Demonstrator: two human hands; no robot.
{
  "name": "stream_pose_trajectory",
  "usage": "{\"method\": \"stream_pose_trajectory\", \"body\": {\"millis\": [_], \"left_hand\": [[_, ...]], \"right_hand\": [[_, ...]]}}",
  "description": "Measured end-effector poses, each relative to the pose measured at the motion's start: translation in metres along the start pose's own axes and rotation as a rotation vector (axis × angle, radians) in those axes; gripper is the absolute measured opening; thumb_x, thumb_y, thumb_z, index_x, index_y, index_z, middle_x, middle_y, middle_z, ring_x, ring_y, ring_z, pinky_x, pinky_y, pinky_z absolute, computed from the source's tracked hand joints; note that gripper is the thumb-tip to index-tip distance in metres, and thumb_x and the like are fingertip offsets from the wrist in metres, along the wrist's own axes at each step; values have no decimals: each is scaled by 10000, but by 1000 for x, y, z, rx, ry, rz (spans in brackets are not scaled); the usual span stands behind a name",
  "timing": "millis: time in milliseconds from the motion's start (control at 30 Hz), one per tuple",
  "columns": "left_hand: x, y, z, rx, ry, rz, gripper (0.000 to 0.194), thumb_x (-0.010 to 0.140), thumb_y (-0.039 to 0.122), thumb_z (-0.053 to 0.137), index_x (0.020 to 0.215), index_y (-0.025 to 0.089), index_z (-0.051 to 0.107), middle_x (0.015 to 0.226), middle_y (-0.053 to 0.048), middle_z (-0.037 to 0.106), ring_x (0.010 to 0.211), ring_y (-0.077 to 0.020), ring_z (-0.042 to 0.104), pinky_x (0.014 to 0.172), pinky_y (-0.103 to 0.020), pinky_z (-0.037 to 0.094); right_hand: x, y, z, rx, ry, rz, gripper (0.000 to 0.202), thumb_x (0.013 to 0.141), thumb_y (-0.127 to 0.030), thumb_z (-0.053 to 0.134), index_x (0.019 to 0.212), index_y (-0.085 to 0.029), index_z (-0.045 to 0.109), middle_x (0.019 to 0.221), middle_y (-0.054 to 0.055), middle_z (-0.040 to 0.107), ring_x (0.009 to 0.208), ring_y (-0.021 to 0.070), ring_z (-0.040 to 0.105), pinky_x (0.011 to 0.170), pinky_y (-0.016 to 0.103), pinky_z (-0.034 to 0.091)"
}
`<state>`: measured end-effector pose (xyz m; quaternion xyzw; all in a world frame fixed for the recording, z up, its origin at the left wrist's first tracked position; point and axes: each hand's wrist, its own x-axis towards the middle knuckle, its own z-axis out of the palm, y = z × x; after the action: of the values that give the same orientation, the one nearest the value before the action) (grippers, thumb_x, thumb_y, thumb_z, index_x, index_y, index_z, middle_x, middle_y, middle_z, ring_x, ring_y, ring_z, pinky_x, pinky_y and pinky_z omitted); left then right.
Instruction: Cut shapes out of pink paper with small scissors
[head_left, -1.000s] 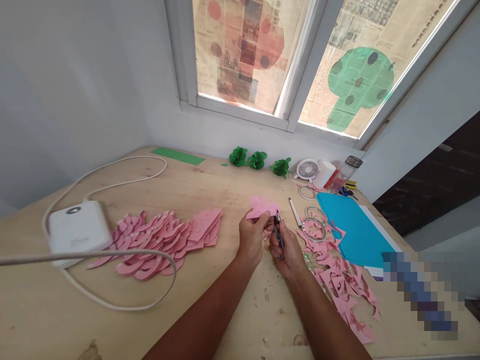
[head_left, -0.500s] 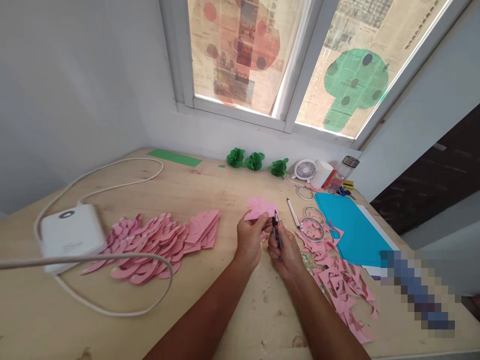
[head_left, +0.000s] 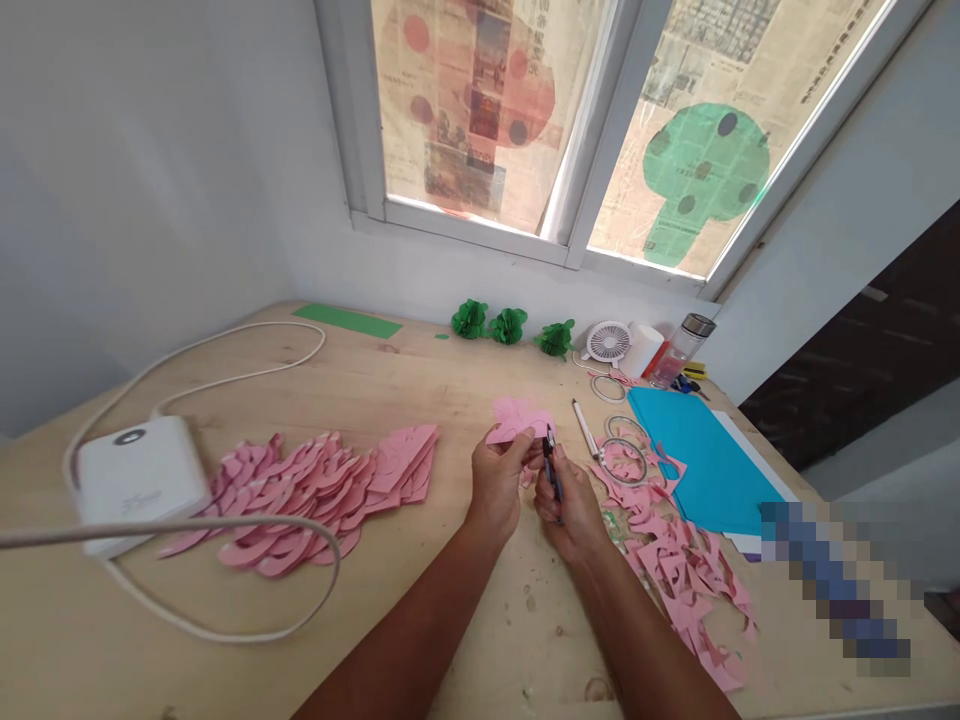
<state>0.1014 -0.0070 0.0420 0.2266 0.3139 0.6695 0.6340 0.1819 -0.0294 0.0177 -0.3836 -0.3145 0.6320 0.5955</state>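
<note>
A piece of pink paper [head_left: 517,415] is pinched between the thumb and fingers of my left hand [head_left: 496,485], over the middle of the table. My right hand [head_left: 574,505] is closed round dark scissors [head_left: 553,470], whose tips point up at the right edge of the paper. Left of my hands lies a pile of pink cut paper petals [head_left: 292,500], with folded pink paper pieces [head_left: 405,462] at its right end. Curly pink paper scraps [head_left: 682,570] are spread to the right of my right hand.
A white power bank [head_left: 142,480] with a looping cable sits at the left. Green paper flowers [head_left: 508,325], a small fan [head_left: 607,342] and a bottle [head_left: 681,350] stand along the back. Blue sheets [head_left: 701,455], a white pen [head_left: 585,428] and rings [head_left: 622,462] lie at the right.
The view has shifted very slightly. Both hands keep nearly the same position, with the paper and the scissors still held.
</note>
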Motion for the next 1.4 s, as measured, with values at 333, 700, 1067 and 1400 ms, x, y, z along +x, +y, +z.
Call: {"method": "stream_pose_trajectory", "body": {"millis": [333,700,1067,1400], "left_hand": [[0,4,2,9,9,-18,202,554,244,717,651,111,600,597,-42,642,523,-135,592,488,-231,442],[0,5,2,-7,27,-42,190,545,239,720,628,106,613,571,-42,635,513,-129,586,463,-212,429],[-1,6,2,-2,31,-44,173,561,239,710,590,104,606,533,-28,609,465,-114,552,465,-225,412],[5,2,-3,-49,28,-13,242,542,232,734,680,112,576,562,-16,603,483,-124,562,395,-196,353]], "right_hand": [[0,-1,1,-29,24,-3,357,731,-498,607,688,-146,571,395,-95,362,289,14,214,312,170,108],[0,-1,2,-72,58,-10,393,690,-539,617,640,-154,553,371,-96,347,287,24,207,306,179,104],[0,1,2,-94,75,-12,421,678,-566,610,678,-146,579,381,-100,334,296,22,187,315,178,100],[-2,0,5,-124,76,-15,412,704,-549,597,679,-138,587,377,-99,327,298,22,174,320,181,82]]}}
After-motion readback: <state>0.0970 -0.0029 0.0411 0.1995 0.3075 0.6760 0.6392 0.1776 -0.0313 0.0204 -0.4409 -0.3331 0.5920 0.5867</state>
